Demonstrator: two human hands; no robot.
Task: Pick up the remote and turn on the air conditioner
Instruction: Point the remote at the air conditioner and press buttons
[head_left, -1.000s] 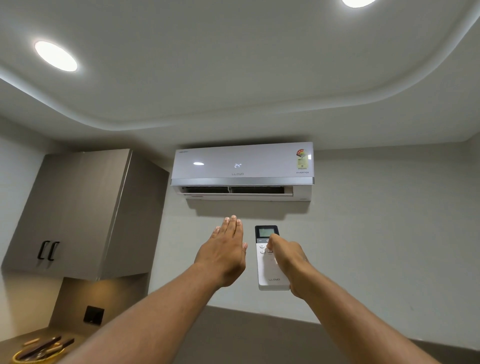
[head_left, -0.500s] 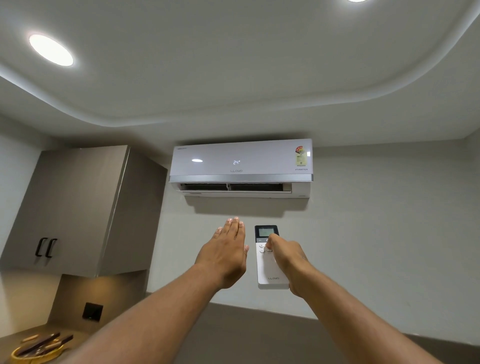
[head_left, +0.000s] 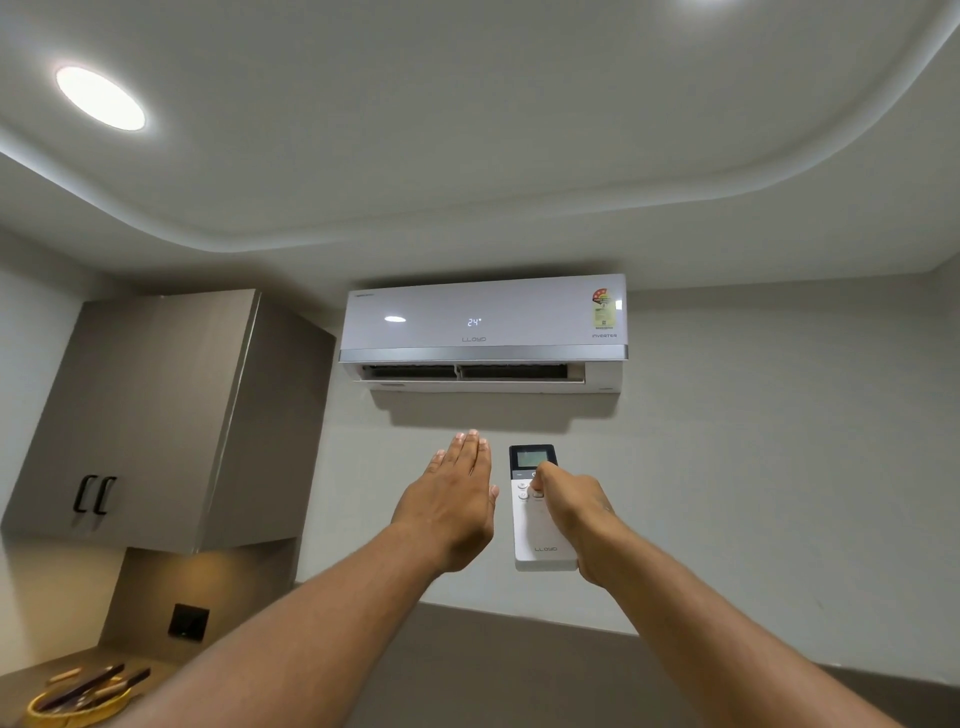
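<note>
A white air conditioner (head_left: 483, 322) hangs high on the wall, its display reads 24 and its bottom flap stands open. My right hand (head_left: 576, 514) holds a white remote (head_left: 537, 535) upright below the unit, thumb on the buttons under its small screen. My left hand (head_left: 452, 499) is raised flat beside the remote, fingers together and pointing up toward the vent, holding nothing.
A grey wall cabinet (head_left: 156, 415) with two black handles hangs at the left. Below it are a black wall socket (head_left: 188, 621) and a yellow bowl of utensils (head_left: 78, 699) on a counter. A round ceiling light (head_left: 100, 97) glows at upper left.
The view has dipped slightly, so the air conditioner sits a little higher in frame. Both hands keep their pose.
</note>
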